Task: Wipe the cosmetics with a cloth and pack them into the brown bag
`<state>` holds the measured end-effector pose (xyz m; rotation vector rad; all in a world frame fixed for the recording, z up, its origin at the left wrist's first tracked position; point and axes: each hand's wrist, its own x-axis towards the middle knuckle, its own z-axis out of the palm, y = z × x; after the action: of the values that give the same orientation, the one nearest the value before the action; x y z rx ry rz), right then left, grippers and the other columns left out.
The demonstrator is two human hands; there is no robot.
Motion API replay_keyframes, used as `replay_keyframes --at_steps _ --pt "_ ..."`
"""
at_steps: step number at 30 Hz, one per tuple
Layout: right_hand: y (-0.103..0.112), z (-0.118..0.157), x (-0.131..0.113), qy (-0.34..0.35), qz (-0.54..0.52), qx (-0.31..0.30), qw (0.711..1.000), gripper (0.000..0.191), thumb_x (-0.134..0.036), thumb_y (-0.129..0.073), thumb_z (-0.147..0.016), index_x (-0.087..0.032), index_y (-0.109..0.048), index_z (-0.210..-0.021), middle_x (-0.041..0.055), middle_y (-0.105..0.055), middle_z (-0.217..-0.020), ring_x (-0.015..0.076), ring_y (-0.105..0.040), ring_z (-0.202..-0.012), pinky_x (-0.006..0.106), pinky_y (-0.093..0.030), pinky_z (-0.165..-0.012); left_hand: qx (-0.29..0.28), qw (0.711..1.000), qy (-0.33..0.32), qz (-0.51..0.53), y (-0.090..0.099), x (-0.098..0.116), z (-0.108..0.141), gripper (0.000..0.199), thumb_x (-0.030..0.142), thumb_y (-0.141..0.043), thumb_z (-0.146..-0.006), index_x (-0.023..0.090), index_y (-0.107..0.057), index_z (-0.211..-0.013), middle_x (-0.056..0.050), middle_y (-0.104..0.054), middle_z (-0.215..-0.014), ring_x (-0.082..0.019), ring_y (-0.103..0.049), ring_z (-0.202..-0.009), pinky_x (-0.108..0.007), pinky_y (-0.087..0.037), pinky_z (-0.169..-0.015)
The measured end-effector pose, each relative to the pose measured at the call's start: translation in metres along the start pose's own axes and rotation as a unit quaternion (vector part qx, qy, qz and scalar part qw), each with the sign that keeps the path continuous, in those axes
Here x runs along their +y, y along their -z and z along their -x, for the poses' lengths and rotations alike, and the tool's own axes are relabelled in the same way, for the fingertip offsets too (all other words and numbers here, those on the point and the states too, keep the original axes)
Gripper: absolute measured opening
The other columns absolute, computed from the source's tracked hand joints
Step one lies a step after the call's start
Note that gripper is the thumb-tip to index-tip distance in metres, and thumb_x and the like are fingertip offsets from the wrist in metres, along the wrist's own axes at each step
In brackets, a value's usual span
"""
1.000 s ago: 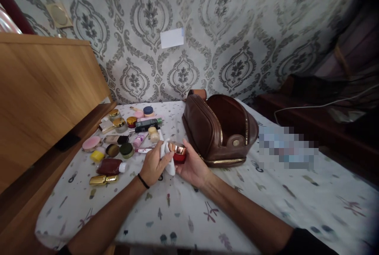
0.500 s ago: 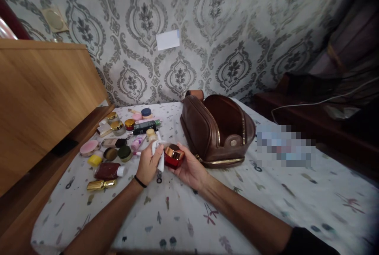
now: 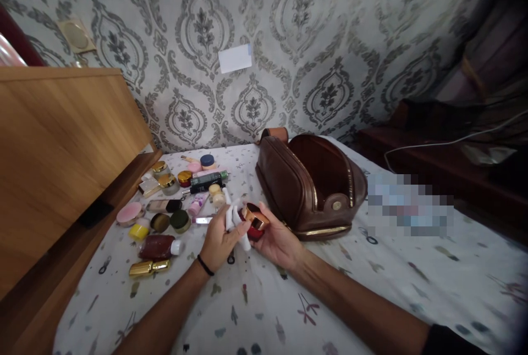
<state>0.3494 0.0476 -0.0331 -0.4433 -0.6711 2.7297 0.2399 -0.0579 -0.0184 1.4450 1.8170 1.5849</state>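
A: Head view. Hands?
B: Left hand closed on a bunched white cloth, seemingly against the red jar. Right hand curled around the jar, likely steadying it.
A: Jar position?
B: Above the printed sheet, between cosmetics and brown bag; bag unzipped, presumably for access.

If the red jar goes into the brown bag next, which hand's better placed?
Right, I'd say: the right hand cradles the red jar and is nearer the open brown bag. The left hand is farther off, holding a white cloth.
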Motion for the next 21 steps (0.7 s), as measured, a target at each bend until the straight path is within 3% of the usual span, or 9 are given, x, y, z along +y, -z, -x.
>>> replay_keyframes --at_steps 5,12,17,21 --pt "0.003 -0.003 0.0 -0.008 -0.022 0.013 1.0 0.025 -0.04 -0.07 -0.084 -0.015 -0.068 -0.088 0.0054 -0.074 -0.083 0.0148 -0.069 -0.073 0.027 -0.055 -0.069 0.056 0.998 0.019 -0.004 -0.001 -0.005 -0.003 0.029 0.044 -0.053 -0.092 0.016 -0.062 -0.094 -0.004 -0.067 -0.088 -0.018 -0.06 -0.083 -0.029 -0.048 -0.078" --pt "0.002 -0.002 0.003 0.013 0.0 -0.003 1.0 0.025 -0.032 -0.079 -0.075 -0.016 -0.069 -0.092 0.0044 -0.075 -0.092 0.0157 -0.069 -0.083 0.031 -0.054 -0.082 0.104 0.991 0.079 0.022 0.007 -0.01 -0.006 0.044 0.056 -0.048 -0.091 0.017 -0.055 -0.071 0.001 -0.054 -0.065 -0.014 -0.051 -0.064 -0.025 -0.043 -0.061" --pt "0.0 -0.001 0.004 0.036 -0.001 -0.012 0.999 0.037 -0.028 -0.086 -0.066 -0.021 -0.07 -0.099 0.001 -0.074 -0.09 0.0145 -0.067 -0.077 0.029 -0.052 -0.074 0.034 0.999 0.041 0.002 0.006 -0.006 -0.005 0.04 0.052 -0.045 -0.093 0.017 -0.064 -0.087 -0.004 -0.065 -0.08 -0.019 -0.06 -0.081 -0.031 -0.048 -0.079" --pt "0.001 -0.001 0.007 0.009 -0.018 -0.006 1.0 0.034 -0.033 -0.087 -0.064 -0.019 -0.072 -0.09 0.0014 -0.074 -0.085 0.0143 -0.066 -0.076 0.028 -0.051 -0.071 0.034 0.999 0.015 -0.008 0.002 -0.006 -0.003 0.039 0.047 -0.045 -0.095 0.017 -0.064 -0.11 -0.008 -0.069 -0.104 -0.022 -0.061 -0.097 -0.035 -0.046 -0.093"
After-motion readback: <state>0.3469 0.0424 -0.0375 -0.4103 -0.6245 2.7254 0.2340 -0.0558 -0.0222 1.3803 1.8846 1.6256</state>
